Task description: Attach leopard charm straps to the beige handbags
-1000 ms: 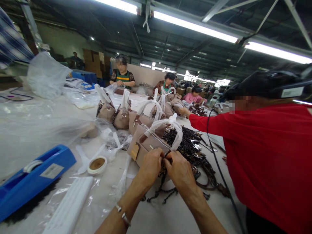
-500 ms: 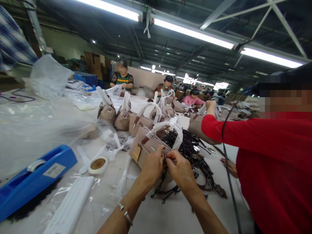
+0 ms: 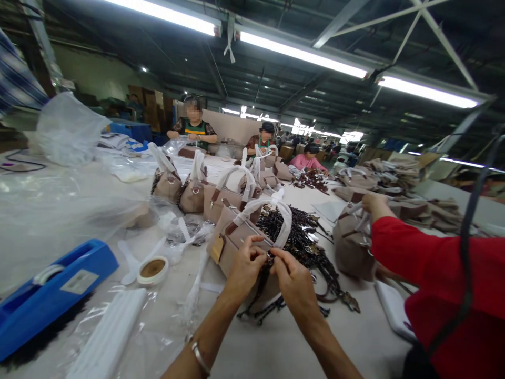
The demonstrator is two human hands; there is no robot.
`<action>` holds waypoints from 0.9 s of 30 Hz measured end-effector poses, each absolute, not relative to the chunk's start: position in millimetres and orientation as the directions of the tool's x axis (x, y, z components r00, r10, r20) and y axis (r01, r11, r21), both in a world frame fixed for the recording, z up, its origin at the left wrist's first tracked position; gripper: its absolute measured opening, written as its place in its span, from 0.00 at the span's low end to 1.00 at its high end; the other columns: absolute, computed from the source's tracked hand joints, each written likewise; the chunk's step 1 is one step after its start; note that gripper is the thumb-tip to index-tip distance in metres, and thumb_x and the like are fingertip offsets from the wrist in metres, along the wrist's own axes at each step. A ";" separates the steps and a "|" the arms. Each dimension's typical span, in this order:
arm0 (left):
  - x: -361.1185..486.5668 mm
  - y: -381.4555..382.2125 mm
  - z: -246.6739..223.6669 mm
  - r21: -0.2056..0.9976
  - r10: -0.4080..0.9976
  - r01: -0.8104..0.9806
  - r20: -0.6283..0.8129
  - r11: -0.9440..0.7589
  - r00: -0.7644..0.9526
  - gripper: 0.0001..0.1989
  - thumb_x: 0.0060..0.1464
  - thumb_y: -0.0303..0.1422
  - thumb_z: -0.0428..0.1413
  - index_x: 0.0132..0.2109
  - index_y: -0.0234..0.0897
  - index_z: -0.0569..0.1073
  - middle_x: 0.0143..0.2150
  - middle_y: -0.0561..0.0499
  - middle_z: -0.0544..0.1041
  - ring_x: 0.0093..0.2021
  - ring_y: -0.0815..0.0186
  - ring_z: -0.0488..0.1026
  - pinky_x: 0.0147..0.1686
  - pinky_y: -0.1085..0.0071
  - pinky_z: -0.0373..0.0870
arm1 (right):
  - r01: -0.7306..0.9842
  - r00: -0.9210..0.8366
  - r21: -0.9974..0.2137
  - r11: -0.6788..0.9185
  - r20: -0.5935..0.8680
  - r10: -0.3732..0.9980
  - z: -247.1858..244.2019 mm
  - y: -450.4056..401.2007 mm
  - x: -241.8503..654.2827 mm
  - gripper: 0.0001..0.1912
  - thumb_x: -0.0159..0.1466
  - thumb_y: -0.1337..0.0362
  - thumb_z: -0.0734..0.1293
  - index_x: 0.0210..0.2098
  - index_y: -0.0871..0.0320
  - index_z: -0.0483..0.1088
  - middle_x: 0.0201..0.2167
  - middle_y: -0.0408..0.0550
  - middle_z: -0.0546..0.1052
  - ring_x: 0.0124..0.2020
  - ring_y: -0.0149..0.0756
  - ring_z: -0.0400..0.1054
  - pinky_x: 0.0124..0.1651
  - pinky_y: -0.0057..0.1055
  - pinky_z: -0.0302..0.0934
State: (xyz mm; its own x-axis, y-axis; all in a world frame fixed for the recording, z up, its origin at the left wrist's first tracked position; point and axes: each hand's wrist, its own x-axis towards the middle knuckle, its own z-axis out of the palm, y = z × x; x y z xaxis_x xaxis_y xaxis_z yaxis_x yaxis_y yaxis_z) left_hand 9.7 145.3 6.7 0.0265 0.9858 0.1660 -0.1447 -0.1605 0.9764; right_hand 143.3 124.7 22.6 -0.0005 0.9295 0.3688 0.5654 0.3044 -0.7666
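A taupe handbag (image 3: 232,238) with white-wrapped handles stands on the table in front of me. At its near right end, my left hand (image 3: 246,266) and my right hand (image 3: 291,271) meet, fingertips pinched around a small metal clasp (image 3: 270,256). A dark braided tassel strap (image 3: 263,279) hangs below the clasp. Which fingers bear on clasp or strap is hard to tell. Behind my right hand lies a heap of black braided straps (image 3: 294,227).
A blue tape dispenser (image 3: 59,289), a tape roll (image 3: 152,270) and a white plastic piece (image 3: 108,334) lie at left. More bags (image 3: 221,202) stand behind. At right, a red-sleeved person (image 3: 414,252) grips another bag (image 3: 353,242) beside a white object (image 3: 392,310).
The red-sleeved person has shifted right along with the bag, uncovering stacked bags behind. My view has turned slightly. Both my hands remain at the clasp, with small finger shifts.
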 end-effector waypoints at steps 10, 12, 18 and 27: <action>15.3 138.6 4.5 0.973 0.974 0.027 0.228 -0.228 -0.003 0.09 0.53 0.29 0.53 0.43 0.37 0.68 0.28 0.54 0.76 0.30 0.66 0.73 0.33 0.71 0.67 | 0.636 -0.020 -0.741 0.216 0.264 0.964 36.4 132.2 146.3 0.10 0.59 0.63 0.62 0.28 0.54 0.75 0.17 0.41 0.75 0.21 0.36 0.70 0.27 0.28 0.61; 12.8 138.0 5.4 0.944 0.954 0.136 0.300 -0.300 0.021 0.06 0.54 0.29 0.51 0.39 0.38 0.71 0.32 0.52 0.77 0.34 0.64 0.74 0.38 0.68 0.68 | 0.635 0.013 -0.739 0.223 0.299 0.954 34.0 129.5 144.7 0.10 0.60 0.62 0.62 0.29 0.55 0.75 0.18 0.41 0.75 0.22 0.36 0.70 0.28 0.28 0.60; 3.1 140.4 8.1 0.864 0.908 0.296 0.417 -0.406 0.029 0.07 0.55 0.32 0.52 0.31 0.37 0.73 0.36 0.50 0.73 0.37 0.63 0.70 0.38 0.67 0.67 | 0.591 0.020 -0.744 0.311 0.399 0.917 32.4 123.7 143.3 0.13 0.63 0.57 0.60 0.34 0.56 0.73 0.22 0.42 0.76 0.23 0.34 0.68 0.29 0.27 0.59; 0.7 160.2 24.2 0.872 0.948 0.378 0.311 -0.312 0.065 0.12 0.59 0.34 0.47 0.32 0.37 0.71 0.29 0.52 0.77 0.30 0.65 0.72 0.32 0.70 0.64 | 0.753 -0.096 -0.583 0.305 0.362 0.927 45.4 148.4 163.2 0.15 0.61 0.68 0.58 0.40 0.55 0.76 0.34 0.47 0.80 0.36 0.39 0.72 0.41 0.33 0.63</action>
